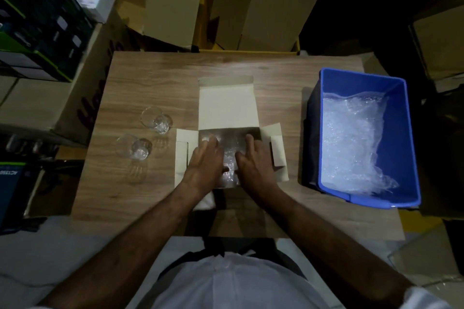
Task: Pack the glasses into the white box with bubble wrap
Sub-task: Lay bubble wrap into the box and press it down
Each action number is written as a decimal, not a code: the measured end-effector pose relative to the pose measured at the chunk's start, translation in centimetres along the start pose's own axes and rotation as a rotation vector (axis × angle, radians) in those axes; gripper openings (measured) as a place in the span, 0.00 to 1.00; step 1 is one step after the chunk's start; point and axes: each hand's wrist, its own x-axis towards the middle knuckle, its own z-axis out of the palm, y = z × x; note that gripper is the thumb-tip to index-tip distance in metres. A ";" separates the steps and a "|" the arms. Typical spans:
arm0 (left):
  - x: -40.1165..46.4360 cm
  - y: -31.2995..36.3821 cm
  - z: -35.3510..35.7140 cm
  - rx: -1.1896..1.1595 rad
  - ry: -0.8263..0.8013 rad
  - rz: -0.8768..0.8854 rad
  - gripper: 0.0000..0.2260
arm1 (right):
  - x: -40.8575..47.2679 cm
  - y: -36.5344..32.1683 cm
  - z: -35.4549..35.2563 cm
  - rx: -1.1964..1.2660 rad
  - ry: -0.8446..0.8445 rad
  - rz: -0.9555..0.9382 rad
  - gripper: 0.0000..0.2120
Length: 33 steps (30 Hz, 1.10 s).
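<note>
wooden table [155,78] holds the open white box [226,105]; left hand [203,160] and right hand [253,162] press bubble wrap [229,160] inside with flat fingers, gripping nothing. 2 glasses [157,119] stand left of it.

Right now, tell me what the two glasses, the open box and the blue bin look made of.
Two glasses: clear glass by the look, see-through with bright glints. White box: thin matte card, creased fold-out flaps. Blue bin: smooth moulded plastic, probably, with a faint sheen.
</note>
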 end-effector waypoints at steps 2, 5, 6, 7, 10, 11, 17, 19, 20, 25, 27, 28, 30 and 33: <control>0.1 -0.1 0.4 0.106 -0.064 0.065 0.23 | 0.2 0.1 0.5 -0.008 -0.040 -0.080 0.16; 1.1 -0.5 0.6 0.254 -0.175 0.129 0.25 | 1.4 0.7 1.4 0.017 -0.168 -0.124 0.22; 1.3 -0.6 0.7 0.290 -0.204 0.144 0.27 | 1.8 0.9 1.5 0.016 -0.216 -0.118 0.24; 1.4 -0.7 0.7 0.315 -0.222 0.151 0.29 | 2.0 1.1 1.7 0.016 -0.254 -0.116 0.26; 1.4 -1.2 1.0 0.331 -0.224 0.165 0.34 | 2.2 1.3 2.1 0.007 -0.288 -0.116 0.26; 1.4 -1.4 1.0 0.326 -0.214 0.179 0.34 | 2.1 1.2 2.2 0.007 -0.295 -0.112 0.26; 0.5 -1.0 -0.5 0.169 -0.116 0.201 0.34 | 0.9 1.2 -0.8 0.099 -0.128 -0.116 0.24; 0.0 -0.3 -1.4 0.107 -0.007 0.210 0.32 | -0.5 2.1 -2.7 0.164 0.032 -0.116 0.26; 0.0 0.3 -1.7 0.087 0.035 0.217 0.31 | -1.2 2.9 -3.5 0.175 0.091 -0.117 0.28; 1.5 4.2 -2.8 -0.107 0.198 0.230 0.23 | -3.9 7.9 -6.0 0.179 0.295 -0.071 0.28; 2.4 6.8 -3.7 -0.155 0.231 0.260 0.20 | -5.3 10.2 -6.8 0.190 0.406 0.002 0.25; 2.9 8.1 -3.9 -0.188 0.256 0.273 0.19 | -6.2 11.6 -6.9 0.208 0.457 0.046 0.25; 3.9 11.0 -4.2 -0.243 0.296 0.298 0.20 | -7.9 14.3 -6.9 0.247 0.500 0.155 0.25; 5.7 15.8 -5.3 -0.345 0.291 0.328 0.22 | -10.3 18.5 -6.2 0.215 0.450 0.304 0.24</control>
